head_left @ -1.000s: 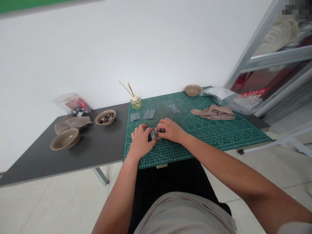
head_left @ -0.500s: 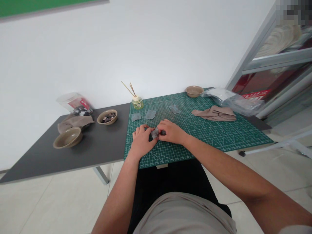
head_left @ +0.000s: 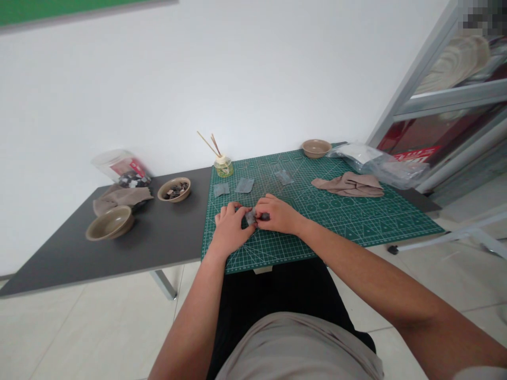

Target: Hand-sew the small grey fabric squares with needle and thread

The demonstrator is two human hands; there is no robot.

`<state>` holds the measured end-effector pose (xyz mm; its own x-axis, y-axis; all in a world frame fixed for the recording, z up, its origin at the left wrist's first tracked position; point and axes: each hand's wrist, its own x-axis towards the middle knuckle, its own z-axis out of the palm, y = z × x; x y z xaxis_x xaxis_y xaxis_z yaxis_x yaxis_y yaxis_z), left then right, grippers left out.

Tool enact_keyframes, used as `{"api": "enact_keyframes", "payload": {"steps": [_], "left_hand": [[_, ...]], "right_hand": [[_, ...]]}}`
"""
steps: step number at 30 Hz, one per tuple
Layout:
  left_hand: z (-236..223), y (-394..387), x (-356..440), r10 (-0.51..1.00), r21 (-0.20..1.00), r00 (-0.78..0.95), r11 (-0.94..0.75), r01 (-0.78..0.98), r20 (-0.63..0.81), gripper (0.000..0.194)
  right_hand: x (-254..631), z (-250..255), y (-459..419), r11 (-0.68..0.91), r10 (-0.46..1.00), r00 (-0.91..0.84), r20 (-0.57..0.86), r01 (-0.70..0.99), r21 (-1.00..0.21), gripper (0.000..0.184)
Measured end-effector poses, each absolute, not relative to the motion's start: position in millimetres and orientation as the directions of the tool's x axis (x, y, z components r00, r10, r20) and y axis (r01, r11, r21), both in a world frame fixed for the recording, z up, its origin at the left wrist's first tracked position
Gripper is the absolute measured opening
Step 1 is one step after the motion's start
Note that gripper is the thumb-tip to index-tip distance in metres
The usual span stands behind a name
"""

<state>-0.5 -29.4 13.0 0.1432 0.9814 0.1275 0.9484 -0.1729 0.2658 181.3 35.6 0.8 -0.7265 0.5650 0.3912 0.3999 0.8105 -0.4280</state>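
Note:
A small grey sheer pouch (head_left: 250,216) is held low over the green cutting mat (head_left: 328,227), between my two hands. My left hand (head_left: 231,227) is closed on its left side, thumb and fingers pinching it. From the other side, the fingers of my right hand (head_left: 275,214) pinch the same pouch, and a dark bit of it shows beneath them. Beyond the hands lie two flat grey pouches, one on the left (head_left: 221,189) and one in the middle (head_left: 244,185). Another crumpled, see-through pouch (head_left: 284,177) lies farther right. What the held pouch contains is hidden.
A bowl of dark and pale chips (head_left: 174,196) stands left, with a second bowl (head_left: 111,232), a beige cloth (head_left: 122,198) and a plastic jar (head_left: 122,169). A reed diffuser (head_left: 224,166) is behind. At right are a bowl (head_left: 316,149), brown cloth (head_left: 350,186) and plastic bag (head_left: 376,161).
My right fingers have shifted very slightly on the grey pouch. Both hands otherwise stay in place, and the things on the table have not moved.

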Motion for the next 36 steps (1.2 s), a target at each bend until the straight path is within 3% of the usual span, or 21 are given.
{"api": "enact_keyframes", "payload": {"steps": [6,17,22,26,28,32,36], "left_hand": [[12.9,-29.9,0.2,0.981,0.262,0.143,-0.173,0.949,0.132,0.043],[17.6,-29.4,-0.2,0.985,0.330,0.134,-0.163,0.930,0.108,0.041],[15.4,-29.6,-2.0,0.980,0.369,0.124,-0.173,0.913,0.153,0.044],[14.1,-29.2,-1.9,0.977,0.351,0.145,-0.192,0.917,0.154,0.030],[14.3,-28.8,-1.9,0.980,0.365,0.135,-0.181,0.913,0.147,0.024],[14.3,-26.9,-5.0,0.973,0.474,0.085,-0.179,0.862,0.213,0.018],[10.6,-23.3,-11.4,0.956,0.646,-0.020,-0.182,0.742,0.293,0.010]], "right_hand": [[182.2,-2.5,38.1,0.748,0.661,-0.635,0.399,0.518,-0.415,0.010],[182.4,6.2,35.4,0.778,0.567,-0.736,0.370,0.331,-0.534,0.006],[184.9,2.2,34.5,0.696,0.708,-0.557,0.434,0.448,-0.561,0.028],[186.3,-3.0,37.0,0.725,0.679,-0.630,0.377,0.499,-0.474,0.055],[186.1,-4.3,37.5,0.738,0.665,-0.672,0.326,0.525,-0.424,0.058],[185.7,-3.8,36.7,0.731,0.671,-0.688,0.277,0.550,-0.404,0.052],[186.8,-1.3,36.7,0.700,0.700,-0.643,0.312,0.531,-0.477,0.049]]}}
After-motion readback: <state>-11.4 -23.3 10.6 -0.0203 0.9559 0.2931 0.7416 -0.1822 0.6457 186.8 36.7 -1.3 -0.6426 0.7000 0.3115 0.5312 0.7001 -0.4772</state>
